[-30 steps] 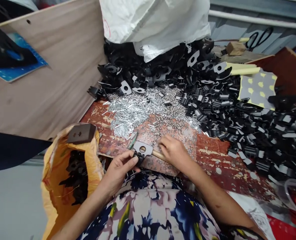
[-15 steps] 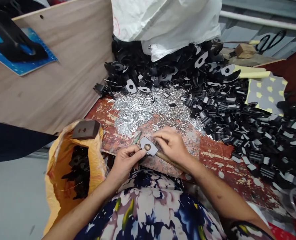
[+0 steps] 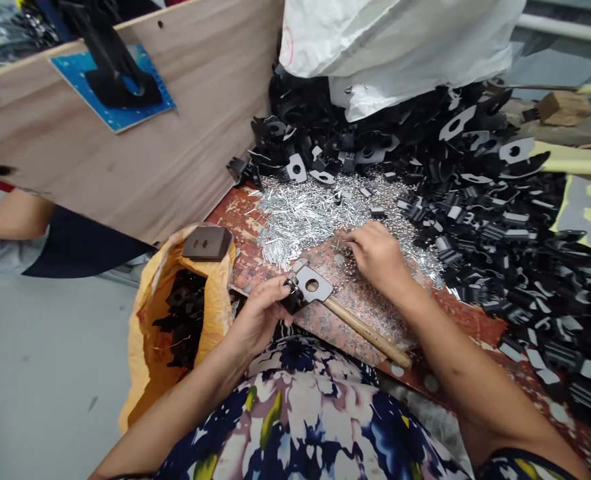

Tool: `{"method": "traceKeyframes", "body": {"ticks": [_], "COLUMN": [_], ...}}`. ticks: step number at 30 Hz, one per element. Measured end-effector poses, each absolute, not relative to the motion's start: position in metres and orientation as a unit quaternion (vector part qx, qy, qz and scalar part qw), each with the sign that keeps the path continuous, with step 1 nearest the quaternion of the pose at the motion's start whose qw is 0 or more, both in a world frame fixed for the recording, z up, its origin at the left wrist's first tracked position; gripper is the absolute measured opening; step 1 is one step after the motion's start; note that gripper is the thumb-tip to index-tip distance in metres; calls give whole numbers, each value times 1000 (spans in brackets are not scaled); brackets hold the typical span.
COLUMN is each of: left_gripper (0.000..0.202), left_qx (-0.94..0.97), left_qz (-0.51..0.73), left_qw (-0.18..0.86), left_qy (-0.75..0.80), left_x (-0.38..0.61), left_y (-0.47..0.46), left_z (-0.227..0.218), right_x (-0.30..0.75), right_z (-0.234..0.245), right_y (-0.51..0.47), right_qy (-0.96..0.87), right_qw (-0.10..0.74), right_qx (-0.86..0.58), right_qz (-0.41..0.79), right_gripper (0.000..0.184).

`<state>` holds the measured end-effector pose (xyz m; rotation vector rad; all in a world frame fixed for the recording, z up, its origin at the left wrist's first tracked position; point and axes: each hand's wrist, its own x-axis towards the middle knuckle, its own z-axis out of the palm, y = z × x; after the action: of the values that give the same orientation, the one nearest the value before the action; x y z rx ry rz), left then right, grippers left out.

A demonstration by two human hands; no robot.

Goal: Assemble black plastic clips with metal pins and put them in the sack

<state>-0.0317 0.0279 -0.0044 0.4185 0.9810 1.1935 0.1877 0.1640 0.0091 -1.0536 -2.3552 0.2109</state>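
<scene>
My left hand (image 3: pixel 262 313) is closed around a black clip with a grey plate that has a hole in it (image 3: pixel 309 288), held at the near edge of the red worn table (image 3: pixel 475 327). My right hand (image 3: pixel 375 257) reaches forward with fingers curled down into the small silver rivets (image 3: pixel 345 252) scattered on the table; what it pinches is hidden. A wooden hammer handle (image 3: pixel 368 331) lies on the table between my two arms. A spread of silver pins (image 3: pixel 300 213) lies just beyond my hands.
A big heap of black clips (image 3: pixel 475 187) covers the table's far and right side under a white sack (image 3: pixel 400 47). A yellow bag (image 3: pixel 150 333) with black parts and a dark block (image 3: pixel 208 243) stands at left. Another person's arm (image 3: pixel 10 213) shows at far left, by a plywood wall (image 3: pixel 125 153).
My right hand has moved off the held part and forward into the rivets. My left hand keeps the clip. The view has swung left, so everything sits further right.
</scene>
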Motion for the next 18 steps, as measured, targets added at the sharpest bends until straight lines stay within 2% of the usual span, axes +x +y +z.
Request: {"method": "traceKeyframes", "body": {"ticks": [3,5,8,12,18], "left_gripper": [26,26,21,23,25], "left_qx": [144,139,159,161,154], "left_qz": [553,555,556,561,576], "left_qw": [711,716,718,720,722], "left_qy": [410,400,387,376,352], "left_x": [-30,-25,-16,-10,-6], "left_y": [31,33,35,33,28], "left_z": [-3,-4,-4,-5,-7], "right_x": [187,175,155,147,152], "right_z": [30,37,34,25,30], "right_y": [127,99,74,71,62], "right_qy": [-781,-741,-732,-761,-845], "right_qw": [411,444,450,442,416], "right_qx": [-394,-361,-323,-348,-332], "right_qz": [257,352,396,322,62], "right_gripper": [8,7,7,9,14]}}
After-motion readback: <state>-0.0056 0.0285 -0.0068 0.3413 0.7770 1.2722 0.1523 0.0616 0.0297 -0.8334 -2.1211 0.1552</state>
